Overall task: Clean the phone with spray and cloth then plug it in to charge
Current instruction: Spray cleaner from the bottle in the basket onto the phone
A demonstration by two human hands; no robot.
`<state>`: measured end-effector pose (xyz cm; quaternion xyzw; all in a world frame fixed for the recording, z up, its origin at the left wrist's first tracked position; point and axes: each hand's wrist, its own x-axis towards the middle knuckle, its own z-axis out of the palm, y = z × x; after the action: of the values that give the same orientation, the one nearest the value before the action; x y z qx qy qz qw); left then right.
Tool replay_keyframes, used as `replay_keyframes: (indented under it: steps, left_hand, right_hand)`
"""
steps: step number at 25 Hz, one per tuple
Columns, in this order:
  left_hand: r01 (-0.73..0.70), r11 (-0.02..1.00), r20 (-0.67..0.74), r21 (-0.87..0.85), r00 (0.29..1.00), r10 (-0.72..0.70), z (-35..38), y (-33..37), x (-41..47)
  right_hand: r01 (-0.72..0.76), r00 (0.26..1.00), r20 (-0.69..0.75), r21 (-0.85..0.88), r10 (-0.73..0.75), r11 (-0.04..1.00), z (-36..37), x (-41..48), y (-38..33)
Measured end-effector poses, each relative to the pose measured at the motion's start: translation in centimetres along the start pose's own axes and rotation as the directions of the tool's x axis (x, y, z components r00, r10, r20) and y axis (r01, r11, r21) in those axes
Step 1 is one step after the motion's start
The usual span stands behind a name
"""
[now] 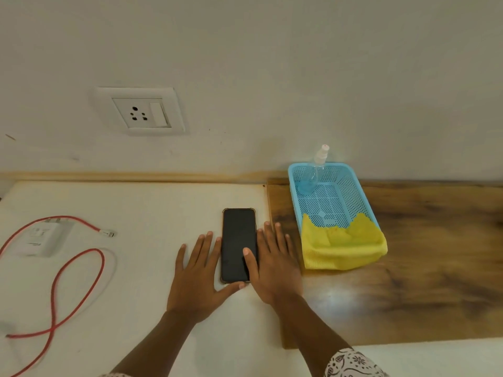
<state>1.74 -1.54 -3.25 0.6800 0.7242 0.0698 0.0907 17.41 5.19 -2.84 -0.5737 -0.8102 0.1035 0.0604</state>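
Observation:
A black phone (237,240) lies screen up on the white tabletop. My left hand (197,276) rests flat along its left edge, thumb touching the bottom corner. My right hand (275,265) lies flat along its right edge, thumb resting on the screen. Neither hand grips anything. A clear spray bottle (313,172) with blue liquid leans in the far end of a blue basket (364,202). A yellow cloth (343,246) is draped over the basket's near end. A white charger (45,239) with a red cable (79,273) lies at the left.
A white wall socket (141,111) with a switch sits above the table at the back left. The basket stands on a dark wooden board (435,254) that covers the right side. The cable's plug end (109,233) points right.

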Motion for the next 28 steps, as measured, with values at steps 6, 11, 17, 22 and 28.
replay_keyframes:
  steps: [6, 11, 17, 22, 28]
  left_hand:
    - [0.0, 1.0, -0.007, -0.01, 1.0, 0.0, 0.5, -0.5, 0.1]
    - [0.013, 1.0, -0.026, -0.012, 1.0, -0.014, 1.2, -0.8, 0.2]
    - [0.023, 1.0, -0.036, -0.02, 0.999, -0.023, 1.6, -1.1, 0.3]
    - [0.031, 0.999, -0.044, -0.039, 0.998, -0.032, 1.9, -1.2, 0.3]
    - [0.024, 0.999, -0.06, -0.038, 0.998, -0.026, 2.1, -1.1, 0.3]
  right_hand:
    - [0.015, 1.0, 0.017, 0.012, -0.016, 1.0, -0.3, 0.0, 0.0]
    - [0.018, 0.981, -0.181, 0.47, 0.077, 0.883, -4.4, 0.8, -1.6]
    - [-0.044, 0.768, -0.533, 0.509, 0.355, 0.859, -12.8, 6.8, 3.8]
    - [-0.065, 0.863, -0.402, 0.512, 0.306, 0.856, -13.8, 11.3, 7.5]
    - [0.026, 0.897, -0.412, 0.405, 0.157, 0.914, -12.7, 12.0, 7.5]
